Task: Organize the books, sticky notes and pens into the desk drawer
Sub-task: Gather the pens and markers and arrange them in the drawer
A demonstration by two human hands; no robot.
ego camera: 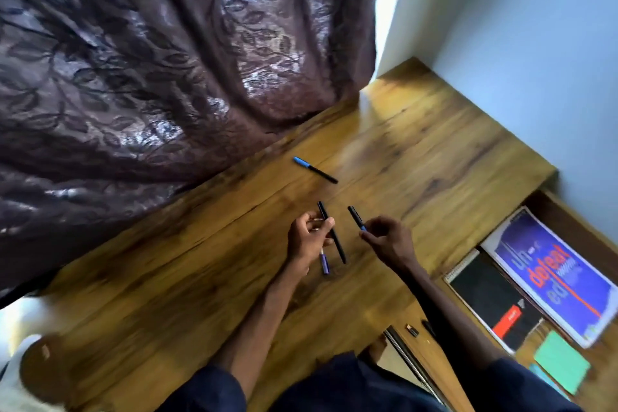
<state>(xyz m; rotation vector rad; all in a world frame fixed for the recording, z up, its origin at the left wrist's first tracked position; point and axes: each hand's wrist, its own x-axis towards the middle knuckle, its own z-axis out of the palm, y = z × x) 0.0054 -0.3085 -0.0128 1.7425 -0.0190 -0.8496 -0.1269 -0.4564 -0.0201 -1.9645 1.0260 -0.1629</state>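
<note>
The left hand (309,241) is shown closed around two pens, a long black pen (331,231) and a purple-capped pen (324,262), both held just above the wooden desk (418,150); the right hand (388,239) is pinched on a third, blue-tipped pen (356,218), the two hands being near each other but not touching. A fourth pen with a blue cap (314,169) is seen lying loose on the desk, beyond the hands and towards the patterned curtain (150,60). The open desk drawer (568,221) is seen at the right side of the desk, and in it a blue-covered book (551,274), a black spiral notebook (491,301) beside it, and green sticky notes (561,366) at the near end are already placed. The step in hand is judged to be the gathering of the pens; books and notes appear stowed. The next move would call for the loose pen to be collected, or for the held pens to be carried across to the drawer and laid in a free space beside the books
</note>
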